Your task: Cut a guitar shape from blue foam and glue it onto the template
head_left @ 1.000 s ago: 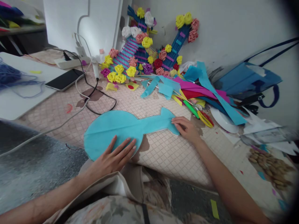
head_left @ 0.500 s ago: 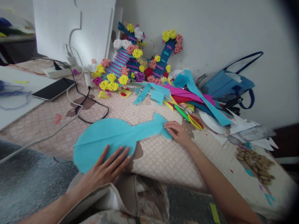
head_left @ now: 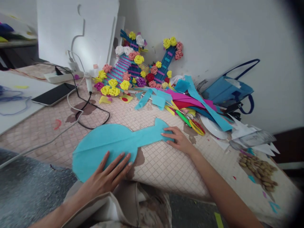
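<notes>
A turquoise paper cutout (head_left: 104, 139) lies flat near the table's front edge, with a wide round body on the left, a narrow neck and a flared tip on the right. A crease runs along its body. My left hand (head_left: 109, 174) rests on the lower part of the body, fingers spread. My right hand (head_left: 178, 139) lies over the flared tip with its fingers stretched apart on the paper. Part of the tip is hidden beneath those fingers.
Scissors (head_left: 196, 126), a green marker (head_left: 183, 118) and paper strips (head_left: 190, 102) lie beyond my right hand. Behind stand guitar shapes with paper flowers (head_left: 121, 68). A phone (head_left: 54, 94), cables (head_left: 95, 107), a blue bag (head_left: 228, 90) and peanuts (head_left: 258, 171) surround.
My right hand has gone from fingers gathered at the edge of the tip to fingers spread over it. My left hand stays on the body. The view has shifted slightly.
</notes>
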{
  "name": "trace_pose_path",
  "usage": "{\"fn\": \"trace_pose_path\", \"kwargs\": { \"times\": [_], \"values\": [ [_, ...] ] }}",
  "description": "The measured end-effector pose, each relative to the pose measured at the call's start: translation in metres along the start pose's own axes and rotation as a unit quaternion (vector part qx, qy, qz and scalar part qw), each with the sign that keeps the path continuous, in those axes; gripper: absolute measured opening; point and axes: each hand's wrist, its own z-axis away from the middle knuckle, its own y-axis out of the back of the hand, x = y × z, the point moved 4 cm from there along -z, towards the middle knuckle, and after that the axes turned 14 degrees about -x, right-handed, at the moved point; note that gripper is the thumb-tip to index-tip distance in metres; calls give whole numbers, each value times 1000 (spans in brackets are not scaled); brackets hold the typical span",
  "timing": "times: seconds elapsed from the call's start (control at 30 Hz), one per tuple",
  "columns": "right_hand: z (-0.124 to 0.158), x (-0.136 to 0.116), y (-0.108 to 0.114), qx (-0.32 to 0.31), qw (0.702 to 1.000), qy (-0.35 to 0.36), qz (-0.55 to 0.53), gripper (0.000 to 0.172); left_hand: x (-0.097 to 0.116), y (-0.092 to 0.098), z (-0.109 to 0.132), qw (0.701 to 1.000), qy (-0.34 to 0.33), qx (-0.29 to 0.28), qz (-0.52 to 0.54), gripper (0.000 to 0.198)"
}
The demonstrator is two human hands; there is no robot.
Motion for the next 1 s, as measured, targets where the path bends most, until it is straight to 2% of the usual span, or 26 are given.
{"fn": "trace_pose_path", "kwargs": {
  "times": [0.2,0.43,0.6,0.67,0.77,0.9,1.0],
  "values": [
    [0,-1,0,5,1000,5,-3,35,1,0,-1,1000,7,7,-5,46],
    [-1,-1,1,3,1000,1,-5,36,0,0,1,1000,-15,-25,4,49],
    [-1,-2,1,0,1000,-3,-7,36,-5,-1,3,994,-23,-83,65,65],
    [-1,-2,1,-1,1000,-1,-8,36,-8,2,5,991,-41,-85,98,73],
    [-1,-2,1,0,1000,1,-12,36,-19,13,7,987,-48,-54,143,74],
    [1,-3,3,17,999,-12,-50,37,-45,30,6,981,7,-42,188,59],
    [3,-2,8,51,994,-38,-85,39,-64,36,2,980,28,-36,192,56]
  ]
}}
